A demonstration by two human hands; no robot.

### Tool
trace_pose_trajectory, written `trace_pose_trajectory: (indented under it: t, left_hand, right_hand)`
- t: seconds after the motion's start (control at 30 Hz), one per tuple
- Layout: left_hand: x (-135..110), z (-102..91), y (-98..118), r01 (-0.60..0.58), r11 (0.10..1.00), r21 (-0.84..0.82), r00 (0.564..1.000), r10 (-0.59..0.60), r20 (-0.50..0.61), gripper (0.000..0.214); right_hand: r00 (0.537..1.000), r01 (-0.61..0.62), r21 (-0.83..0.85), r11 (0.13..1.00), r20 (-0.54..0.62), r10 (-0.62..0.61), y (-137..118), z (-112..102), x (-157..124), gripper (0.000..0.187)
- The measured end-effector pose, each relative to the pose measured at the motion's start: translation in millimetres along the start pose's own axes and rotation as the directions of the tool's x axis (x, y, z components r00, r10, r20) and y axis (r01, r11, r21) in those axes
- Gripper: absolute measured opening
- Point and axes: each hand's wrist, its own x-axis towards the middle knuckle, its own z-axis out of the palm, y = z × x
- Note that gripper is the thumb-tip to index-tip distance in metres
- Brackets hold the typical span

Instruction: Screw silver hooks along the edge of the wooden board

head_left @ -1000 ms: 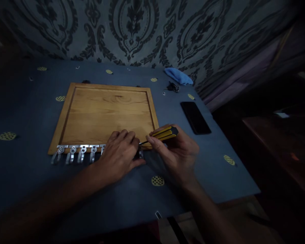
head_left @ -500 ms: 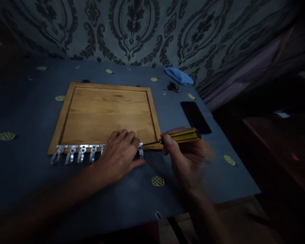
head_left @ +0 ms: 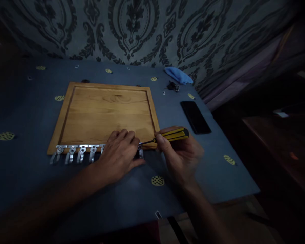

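A framed wooden board (head_left: 106, 108) lies on the table, and a metal hook rail (head_left: 82, 148) runs along its near edge with several hooks hanging past the wood. My left hand (head_left: 120, 152) is curled over the right part of the rail, pressing it to the board; its fingertips are partly hidden. In my right hand (head_left: 181, 156) is a yellow and black screwdriver (head_left: 174, 134), gripped by its handle. The shaft slants down to the left, its tip at the rail's right end beside my left fingers. Any screw there is too small to make out.
A black phone (head_left: 195, 117) lies right of the board on the blue tablecloth (head_left: 127, 203). Behind it are a small bunch of keys (head_left: 173, 86) and a blue cloth (head_left: 178, 75). A patterned curtain (head_left: 132, 30) hangs along the table's far side.
My right hand has moved left with the screwdriver, closer to my left hand, and the handle sits a little lower. My left hand and the board stay in place.
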Motion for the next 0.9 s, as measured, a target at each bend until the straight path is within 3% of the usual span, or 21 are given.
trace_pose_trajectory:
  t: [0.6, 0.8, 0.9]
  left_hand:
    - [1, -1.9, -1, -0.006, 1.000, -0.001, 1.000, 0.006, 0.023, 0.047]
    - [0, -2.4, 0, -0.001, 1.000, -0.002, 1.000, 0.001, 0.021, 0.043]
    - [0, -1.4, 0, 0.004, 1.000, -0.002, 1.000, -0.004, 0.020, 0.044]
  right_hand:
    - [0.990, 0.030, -0.070, 0.997, 0.141, -0.020, -7, -5, 9, 0.005]
    - [0.999, -0.008, 0.061, 0.998, -0.049, 0.011, -13, -9, 5, 0.006]
    - [1.000, -0.010, 0.009, 1.000, -0.014, 0.010, -15, -14, 2, 0.008]
